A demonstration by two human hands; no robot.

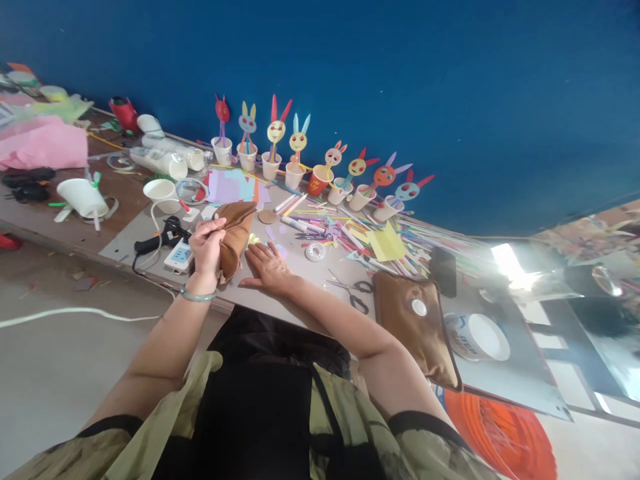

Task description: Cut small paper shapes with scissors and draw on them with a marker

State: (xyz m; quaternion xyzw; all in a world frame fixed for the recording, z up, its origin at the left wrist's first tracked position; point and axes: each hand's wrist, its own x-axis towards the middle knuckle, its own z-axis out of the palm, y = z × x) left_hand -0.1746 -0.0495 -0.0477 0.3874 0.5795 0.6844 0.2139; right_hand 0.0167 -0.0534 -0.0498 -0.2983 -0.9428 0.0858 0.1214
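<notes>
My left hand grips the upper edge of a brown pouch, its fingers closed on the fabric. The pouch stands tilted over the table's front part. Just to the right, my right hand lies flat on the grey tabletop with its fingers spread and nothing in it. Small yellow paper scraps lie at its fingertips. Beside my left wrist are a white power strip and a black glue gun. A brown round disc rests beyond the pouch.
Several paper cups holding rabbit-faced figures line the blue wall. Markers, paper strips and a yellow sheet cover the middle. Black-handled scissors, a tape roll, a brown cushion-like bag and a white tub lie rightward.
</notes>
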